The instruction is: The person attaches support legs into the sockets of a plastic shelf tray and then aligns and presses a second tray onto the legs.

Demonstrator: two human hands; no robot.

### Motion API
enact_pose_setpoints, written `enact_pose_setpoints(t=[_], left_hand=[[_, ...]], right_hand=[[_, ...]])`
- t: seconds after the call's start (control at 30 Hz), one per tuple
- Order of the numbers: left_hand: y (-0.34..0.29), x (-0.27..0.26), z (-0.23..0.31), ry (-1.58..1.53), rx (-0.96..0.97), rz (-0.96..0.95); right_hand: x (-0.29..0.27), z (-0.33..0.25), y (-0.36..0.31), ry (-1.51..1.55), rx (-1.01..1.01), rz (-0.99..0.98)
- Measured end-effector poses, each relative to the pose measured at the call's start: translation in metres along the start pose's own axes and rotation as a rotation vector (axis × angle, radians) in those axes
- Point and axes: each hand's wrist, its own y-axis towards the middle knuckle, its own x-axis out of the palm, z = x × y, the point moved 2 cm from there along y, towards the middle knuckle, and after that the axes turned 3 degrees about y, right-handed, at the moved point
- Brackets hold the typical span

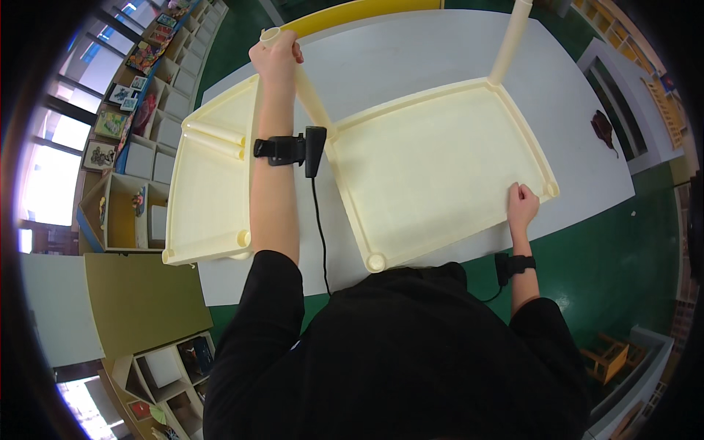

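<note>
A cream plastic shelf tray (433, 161) with a raised rim lies before me on the table. From its far left corner rises a cream tube (314, 101), and my left hand (277, 57) is closed around that tube's upper end. Another tube (510, 44) stands in the far right corner. My right hand (522, 205) is closed on the tray's near rim, close to the right corner socket. A second cream tray (209, 198) sits to the left, partly behind my left forearm, with two loose tubes (214, 142) lying in it.
Beneath everything is a white table (396, 55), with a yellow panel (359, 16) along its far edge. A dark, leaf-shaped object (603, 130) lies near its right side. Shelves (172, 95) line the left wall. A black cable (321, 235) hangs from my left wrist strap.
</note>
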Motion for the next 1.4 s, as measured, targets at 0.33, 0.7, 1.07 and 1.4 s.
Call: enact_pose_setpoints(t=[0.33,0.7,1.07,1.4], left_hand=[[-0.021,0.032,0.007,0.272,0.183,0.291],[-0.085,-0.001,0.036,0.287,0.024,-0.008],[-0.057,0.013,0.040,-0.272,0.237,-1.137],[-0.070,0.025,0.025,-0.593,-0.221,-1.481]], right_hand=[[0.055,0.038,0.148,-0.197,-0.312,-0.281],[0.032,-0.132,-0.022,-0.053,-0.581,-0.871],[0.090,-0.145,-0.020,-0.176,-0.788,-0.949],[0.109,-0.155,-0.020,-0.311,-0.775,-0.882]])
